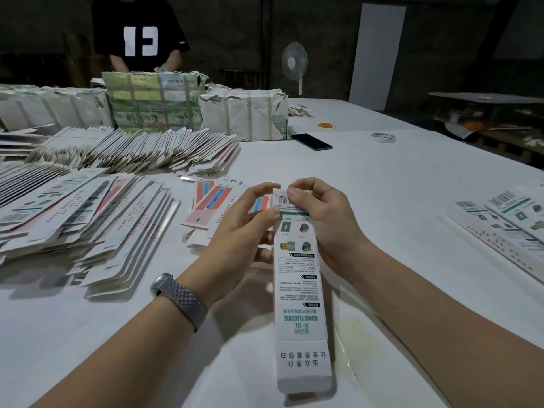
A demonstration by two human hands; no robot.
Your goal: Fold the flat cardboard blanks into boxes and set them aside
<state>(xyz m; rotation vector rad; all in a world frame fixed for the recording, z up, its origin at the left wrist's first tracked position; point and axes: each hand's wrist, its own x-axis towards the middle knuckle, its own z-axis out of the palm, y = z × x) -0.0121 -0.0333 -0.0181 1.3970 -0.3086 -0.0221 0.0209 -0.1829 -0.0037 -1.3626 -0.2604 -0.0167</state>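
Above the worktop (382, 178), left hand (250, 219) and right hand (318, 213) pinch the far end of a half-formed box (297, 284), steadying its walls, apparently to tuck the end flap; flat blanks (88, 213) wait leftward.

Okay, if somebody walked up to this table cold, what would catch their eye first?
Probably the long white box held up in the middle, with the left hand and right hand both pinching its far end. Next, the big slumped heaps of flat blanks covering the left of the table, with strapped bundles behind them. A black phone lies beyond, near the bundles.
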